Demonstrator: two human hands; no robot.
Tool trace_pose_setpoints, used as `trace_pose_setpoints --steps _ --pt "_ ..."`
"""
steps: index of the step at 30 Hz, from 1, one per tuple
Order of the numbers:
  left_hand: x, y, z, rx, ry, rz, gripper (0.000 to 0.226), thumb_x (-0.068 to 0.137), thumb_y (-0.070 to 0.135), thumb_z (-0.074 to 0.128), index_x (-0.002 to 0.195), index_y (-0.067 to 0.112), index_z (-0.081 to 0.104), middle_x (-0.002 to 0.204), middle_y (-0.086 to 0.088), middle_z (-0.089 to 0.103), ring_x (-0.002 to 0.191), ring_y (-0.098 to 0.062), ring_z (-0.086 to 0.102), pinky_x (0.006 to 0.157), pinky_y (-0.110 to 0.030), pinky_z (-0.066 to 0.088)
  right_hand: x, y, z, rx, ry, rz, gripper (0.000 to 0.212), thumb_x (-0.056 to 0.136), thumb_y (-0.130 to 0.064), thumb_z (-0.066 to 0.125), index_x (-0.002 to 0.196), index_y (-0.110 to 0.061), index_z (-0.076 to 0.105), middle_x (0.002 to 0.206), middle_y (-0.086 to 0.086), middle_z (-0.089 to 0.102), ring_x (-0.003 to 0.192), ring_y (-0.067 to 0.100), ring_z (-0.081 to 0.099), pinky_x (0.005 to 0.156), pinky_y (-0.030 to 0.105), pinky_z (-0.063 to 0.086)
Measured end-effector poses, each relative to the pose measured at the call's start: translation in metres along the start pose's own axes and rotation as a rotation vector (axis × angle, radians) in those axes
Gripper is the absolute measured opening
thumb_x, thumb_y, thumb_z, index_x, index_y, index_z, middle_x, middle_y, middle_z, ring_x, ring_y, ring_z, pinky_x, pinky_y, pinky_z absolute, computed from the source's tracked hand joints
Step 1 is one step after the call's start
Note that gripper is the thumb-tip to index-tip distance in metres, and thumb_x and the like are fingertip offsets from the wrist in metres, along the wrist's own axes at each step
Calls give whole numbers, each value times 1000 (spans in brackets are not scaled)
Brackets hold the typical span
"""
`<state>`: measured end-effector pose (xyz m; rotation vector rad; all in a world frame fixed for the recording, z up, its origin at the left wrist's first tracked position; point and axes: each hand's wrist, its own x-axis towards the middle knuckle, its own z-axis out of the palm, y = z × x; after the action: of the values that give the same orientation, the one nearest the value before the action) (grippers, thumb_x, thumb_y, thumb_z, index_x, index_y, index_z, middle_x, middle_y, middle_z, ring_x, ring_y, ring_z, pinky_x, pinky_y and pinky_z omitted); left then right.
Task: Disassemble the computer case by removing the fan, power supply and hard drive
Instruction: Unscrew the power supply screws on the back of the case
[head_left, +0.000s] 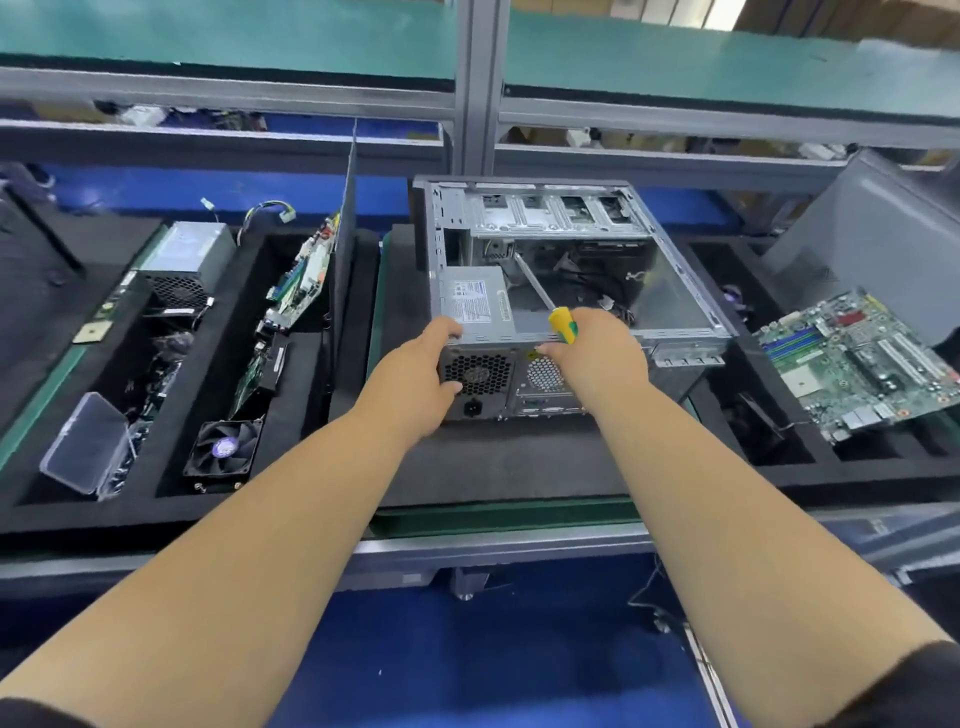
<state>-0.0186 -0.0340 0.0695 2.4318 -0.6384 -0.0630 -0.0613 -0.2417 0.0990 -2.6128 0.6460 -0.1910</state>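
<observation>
Your left hand (434, 366) grips the near corner of the power supply (475, 306), fingers on top and thumb on its back vent. The power supply sits inside the open computer case (670, 291), in the near left corner, right under your hands. Your right hand (592, 353) holds a yellow screwdriver (540, 301), and its tip points deep into the case. Your right fingertips touch the case's back edge.

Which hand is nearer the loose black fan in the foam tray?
Left. The left hand grips the case's near-left corner, toward the fan; the right hand, holding the screwdriver, is farther right.
</observation>
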Motion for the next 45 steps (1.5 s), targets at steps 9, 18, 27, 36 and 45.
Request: trace_pose_setpoints --steps 9,18,27,36,45 --pt "-45 5 1 9 20 -15 48 89 22 65 124 39 38 94 -1 62 59 -13 53 61 -34 50 -49 13 -5 37 -29 -11 27 89 -40 69 95 -14 63 85 5 67 76 27 62 69 35 50" --pt "-89 -6 -2 -25 -13 83 61 88 8 58 135 40 35 72 14 43 64 -6 49 52 -16 29 -104 7 -5 21 16 60 25 89 -39 71 91 -15 60 78 5 63 64 20 54 53 27 34" --pt "-109 -26 -12 -74 -156 187 82 91 11 59 143 54 14 157 -1 29 128 -21 49 94 -29 41 -152 6 7 126 110 18 23 92 -34 69 106 -18 60 105 -1 57 92 17 53 75 31 41" --pt "-135 -66 14 -417 -277 -190 78 90 13 65 150 35 20 136 4 51 111 -12 55 74 -20 48 -223 9 69 466 36 208 9 88 -13 58 90 -19 52 91 6 52 73 18 46 58 30 34" --pt "-139 -60 35 -1127 -309 -634 37 96 -2 50 132 6 48 129 -15 58 120 -25 56 109 -37 40 -248 11 129 589 -259 294 13 89 -24 66 96 -34 60 89 -6 64 77 17 60 67 30 48"
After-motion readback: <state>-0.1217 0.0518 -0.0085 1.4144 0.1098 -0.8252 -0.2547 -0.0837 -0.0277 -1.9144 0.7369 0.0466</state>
